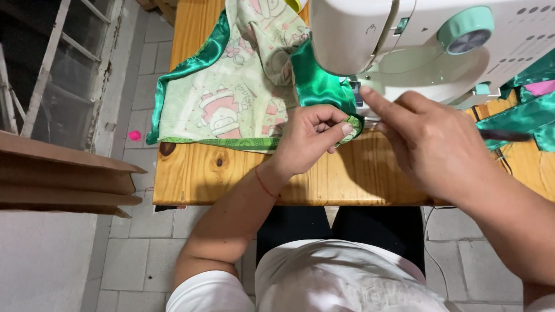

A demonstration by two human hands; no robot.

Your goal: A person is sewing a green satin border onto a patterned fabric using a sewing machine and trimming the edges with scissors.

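Green satin edges a pale printed fabric piece [231, 98] that spreads over the table [243, 179] up and to the left of the hands. The left hand [306, 141] is curled almost closed, thumb and forefinger pinching a folded corner of the green trim [354, 124] just in front of the sewing machine [428, 40]. The rest of that hand rests low against the wood, with a thin red wrist cord [266, 186] showing behind it.

The right hand [433, 141] hovers just to the right of the left one, forefinger stretched out straight and pointing up at the underside of the machine near the needle area, its tip close to the pinched trim. The other fingers are loosely bent; whether they have hold of anything cannot be told, since the palm faces away. A dark thin object shows blurred just past its knuckles, too unclear to name.

More green satin cloth [526, 115] lies bunched beyond the right hand, at the table's far right. A mint green dial [465, 30] sits on the white machine above that hand. Left of the left arm, beyond the table edge, a small pink object [134, 136] lies on the tiled floor [144, 254].
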